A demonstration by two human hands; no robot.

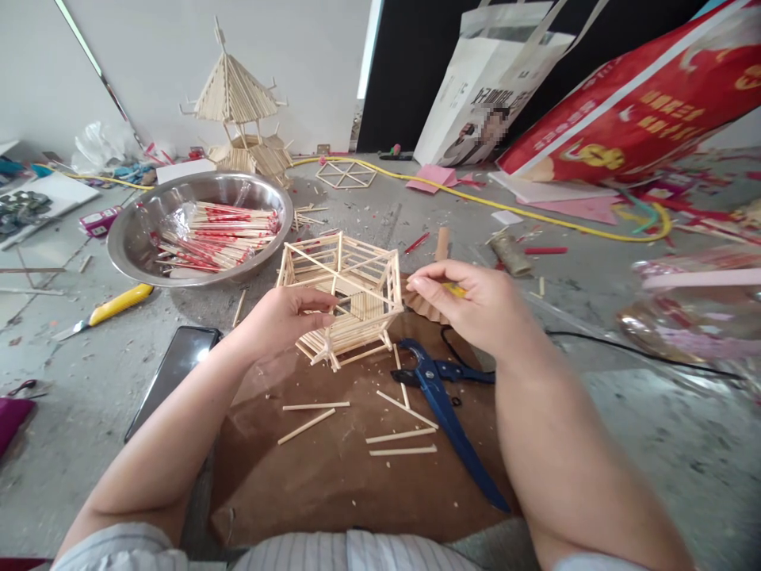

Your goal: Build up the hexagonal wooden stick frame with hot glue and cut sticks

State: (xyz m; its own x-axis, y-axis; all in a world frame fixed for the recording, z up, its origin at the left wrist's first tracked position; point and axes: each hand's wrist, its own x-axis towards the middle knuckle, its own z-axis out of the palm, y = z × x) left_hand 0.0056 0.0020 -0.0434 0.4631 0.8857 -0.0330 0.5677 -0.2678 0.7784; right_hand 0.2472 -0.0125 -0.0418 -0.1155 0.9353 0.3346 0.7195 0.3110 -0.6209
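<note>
A hexagonal wooden stick frame [372,319] stands on a brown sheet in front of me, with crossed sticks over its top. My left hand [291,313] is at its near left side, thumb and fingers closed about a part of the frame. To the right of the frame, my right hand [469,297] is raised with thumb and fingertips pinched together. What they hold, if anything, is too small to make out. Blue-handled cutters [443,412] lie below the right hand. Several loose cut sticks [401,436] lie nearer to me.
A steel bowl [122,250] of red-tipped sticks is at the left, by a yellow utility knife [119,305] and a phone [175,373]. Behind stands a stick pagoda [238,95]. A yellow cable [505,208] crosses the back; bags [636,99] lean at right.
</note>
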